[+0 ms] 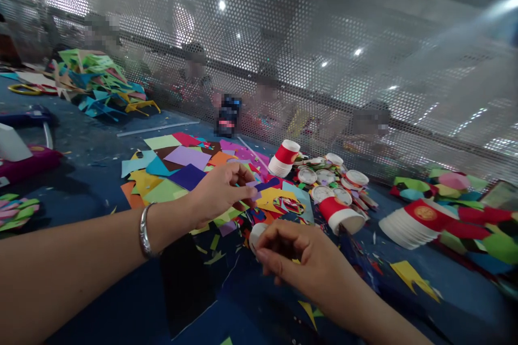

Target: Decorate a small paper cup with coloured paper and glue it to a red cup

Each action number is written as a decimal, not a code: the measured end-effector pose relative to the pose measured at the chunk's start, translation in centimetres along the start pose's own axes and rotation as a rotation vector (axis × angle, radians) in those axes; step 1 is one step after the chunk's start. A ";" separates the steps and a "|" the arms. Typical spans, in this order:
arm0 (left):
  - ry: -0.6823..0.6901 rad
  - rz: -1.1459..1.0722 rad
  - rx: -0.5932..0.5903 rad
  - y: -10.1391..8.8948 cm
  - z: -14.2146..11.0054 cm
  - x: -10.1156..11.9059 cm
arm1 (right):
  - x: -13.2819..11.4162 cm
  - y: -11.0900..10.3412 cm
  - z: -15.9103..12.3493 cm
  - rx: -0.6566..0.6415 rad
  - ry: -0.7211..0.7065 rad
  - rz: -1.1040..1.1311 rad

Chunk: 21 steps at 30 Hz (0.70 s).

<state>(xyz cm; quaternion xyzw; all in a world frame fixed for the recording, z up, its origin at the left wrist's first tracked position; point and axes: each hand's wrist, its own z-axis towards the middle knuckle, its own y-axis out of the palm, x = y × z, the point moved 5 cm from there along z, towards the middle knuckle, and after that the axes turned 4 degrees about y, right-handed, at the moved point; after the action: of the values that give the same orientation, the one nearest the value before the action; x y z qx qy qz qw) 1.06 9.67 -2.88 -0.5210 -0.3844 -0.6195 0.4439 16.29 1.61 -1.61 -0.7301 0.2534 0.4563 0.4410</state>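
My left hand (226,188) is closed in a pinch above a heap of coloured paper (188,157). Between its thumb and fingers is a small purple paper piece (251,188), and a dark blue strip (269,185) shows just beyond the fingertips. Lower and to the right, my right hand (297,256) has its thumb and fingers closed on a white round piece (254,234), mostly hidden behind the fingers. A red and white paper cup (340,214) lies on its side beyond the right hand. A black sheet (188,285) lies beneath my left forearm.
Round white-rimmed pieces (326,177) are piled beside stacked paper cups (284,158). More nested cups (416,222) lie at right near coloured paper shapes (453,180). Paper scraps (97,83) and yellow-handled scissors (24,89) are at far left. Perforated metal sheeting (263,27) borders the table's back.
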 end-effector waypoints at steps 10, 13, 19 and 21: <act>-0.028 -0.033 -0.084 1.2 -0.8 0.7 | 0.0 -2.1 -0.3 0.145 -0.010 0.104; -0.047 -0.042 -0.080 1.4 -0.9 0.7 | 0.0 -2.7 -0.5 0.174 0.006 0.202; -0.096 -0.097 -0.082 1.8 -1.5 0.9 | 0.5 -3.4 -0.6 0.197 0.035 0.339; -0.096 -0.126 -0.097 1.9 -1.6 1.0 | 0.8 -3.7 -0.5 0.237 0.049 0.354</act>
<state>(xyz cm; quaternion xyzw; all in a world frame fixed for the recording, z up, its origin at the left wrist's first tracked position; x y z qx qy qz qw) 2.34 7.40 -2.17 -0.5455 -0.4069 -0.6385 0.3594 19.69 2.96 -0.67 -0.6282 0.4403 0.4758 0.4303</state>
